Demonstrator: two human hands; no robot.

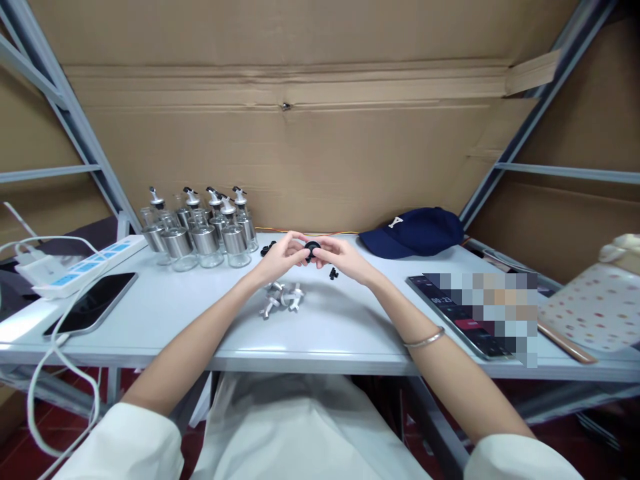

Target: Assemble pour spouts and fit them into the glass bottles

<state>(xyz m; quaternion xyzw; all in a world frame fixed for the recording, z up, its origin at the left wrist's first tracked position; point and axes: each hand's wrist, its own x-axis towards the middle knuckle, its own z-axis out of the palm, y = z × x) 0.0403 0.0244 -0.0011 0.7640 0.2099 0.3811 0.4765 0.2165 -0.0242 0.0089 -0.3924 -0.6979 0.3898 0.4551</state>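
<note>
Between my two hands, above the middle of the table, is a small round black part. My left hand pinches it from the left, and my right hand grips its right side with thumb and fingers. Below my left hand lie several silver-grey pourer tops in a loose cluster. A small black piece rests on the table just under my right hand. More black pieces lie behind my left hand, partly hidden by it.
Several glass bottles with steel sleeves, some topped with pourers, stand at the back left. A power strip and a phone lie left. On the right are a navy cap, a second phone and a dotted pouch.
</note>
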